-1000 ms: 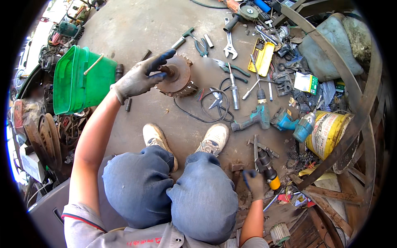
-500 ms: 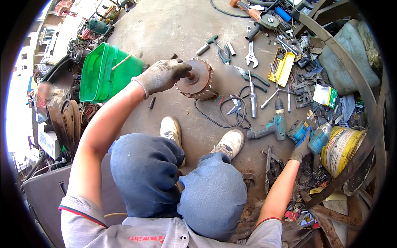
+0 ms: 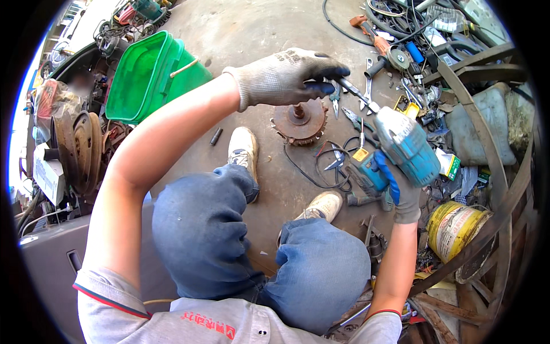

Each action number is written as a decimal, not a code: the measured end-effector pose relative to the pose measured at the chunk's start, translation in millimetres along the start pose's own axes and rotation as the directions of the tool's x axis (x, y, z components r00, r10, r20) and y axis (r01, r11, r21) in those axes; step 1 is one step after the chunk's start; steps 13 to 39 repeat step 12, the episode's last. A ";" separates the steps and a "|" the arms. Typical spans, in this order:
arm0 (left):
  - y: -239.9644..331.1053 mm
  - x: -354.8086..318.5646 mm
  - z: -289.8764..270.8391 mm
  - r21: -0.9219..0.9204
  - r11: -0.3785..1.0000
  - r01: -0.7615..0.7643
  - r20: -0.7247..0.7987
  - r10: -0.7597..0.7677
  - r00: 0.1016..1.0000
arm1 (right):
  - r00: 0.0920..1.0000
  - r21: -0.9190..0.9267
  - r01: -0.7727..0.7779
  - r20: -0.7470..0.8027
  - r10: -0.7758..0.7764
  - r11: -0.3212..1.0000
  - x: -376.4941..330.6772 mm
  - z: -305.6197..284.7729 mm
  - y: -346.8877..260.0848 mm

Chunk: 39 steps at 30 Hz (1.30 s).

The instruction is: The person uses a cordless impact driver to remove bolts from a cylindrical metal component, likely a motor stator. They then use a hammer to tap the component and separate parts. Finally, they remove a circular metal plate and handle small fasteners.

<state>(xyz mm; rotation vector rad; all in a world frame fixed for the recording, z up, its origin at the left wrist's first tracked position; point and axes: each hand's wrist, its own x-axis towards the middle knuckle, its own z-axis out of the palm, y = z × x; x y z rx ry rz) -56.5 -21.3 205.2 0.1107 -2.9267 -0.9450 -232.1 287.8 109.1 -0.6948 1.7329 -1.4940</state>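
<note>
My gloved right hand (image 3: 405,192) grips a teal cordless impact wrench (image 3: 409,148), raised above the floor with its long shaft toward the upper left. At that shaft's far end, the fingers of my gloved left hand (image 3: 286,74) are closed; exactly what they pinch at the tip is partly hidden. Below my left hand, a rusty round motor rotor (image 3: 306,127) with a toothed rim stands on the floor, its stub shaft upward. A black cable (image 3: 303,175) loops beside it. Under the wrench, a cordless drill (image 3: 358,199) lies mostly covered.
A green bucket (image 3: 134,74) stands at the left, and a short dark tube (image 3: 216,136) lies near my shoe. Pliers (image 3: 350,116), an adjustable wrench (image 3: 368,86) and an angle grinder (image 3: 395,57) lie beyond. Curved metal strips (image 3: 472,109) and a yellow drum (image 3: 452,229) crowd the right.
My left hand has let go of the rotor's shaft and moved right to the wrench's shaft. My right hand has lifted the impact wrench from the far right toward the middle.
</note>
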 end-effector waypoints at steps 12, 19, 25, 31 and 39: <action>-95.0 -93.3 90.5 -0.456 0.813 0.361 -0.161 -0.474 0.865 | 0.951 -0.822 0.230 0.304 0.060 0.520 98.6 162.2 -138.4; -95.0 -93.3 90.5 -0.456 0.813 0.361 -0.161 -0.474 0.865 | 0.951 -0.822 0.230 0.304 0.060 0.520 98.6 162.2 -138.4; -95.0 -93.3 90.5 -0.456 0.813 0.361 -0.161 -0.474 0.865 | 0.951 -0.822 0.230 0.304 0.060 0.520 98.6 162.2 -138.4; -95.0 -93.3 90.5 -0.456 0.813 0.361 -0.161 -0.474 0.865 | 0.951 -0.822 0.230 0.304 0.060 0.520 98.6 162.2 -138.4; -95.0 -93.3 90.5 -0.456 0.813 0.361 -0.161 -0.474 0.865 | 0.951 -0.822 0.230 0.304 0.060 0.520 98.6 162.2 -138.4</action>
